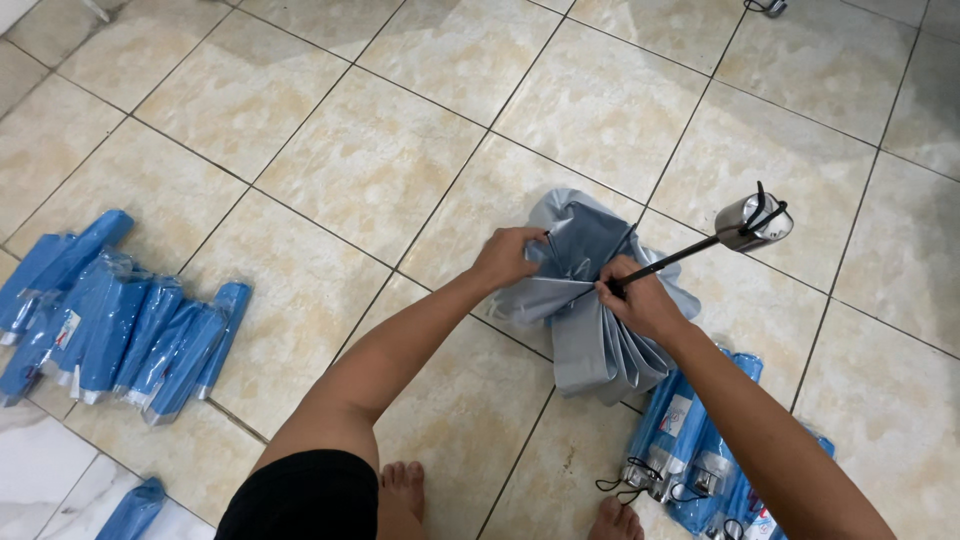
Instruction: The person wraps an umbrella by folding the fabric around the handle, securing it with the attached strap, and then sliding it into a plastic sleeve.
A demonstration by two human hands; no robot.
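Umbrella: grey-blue umbrella (585, 300), half folded, above the tiled floor (370, 170), handle (752, 222) pointing up-right.
Left hand (508, 256): pinches the canopy edge, gathering the pleats.
Right hand (640, 300): closed round the black shaft (670, 260), steadying it.
Packages: blue plastic-sleeved umbrellas (120, 325) in a row near the floor's left edge; more (700, 455) under the right forearm, with white labels.

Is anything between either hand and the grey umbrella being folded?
Nothing visible: the left hand grips the grey umbrella canopy directly, and the right hand holds it where shaft and folds meet.
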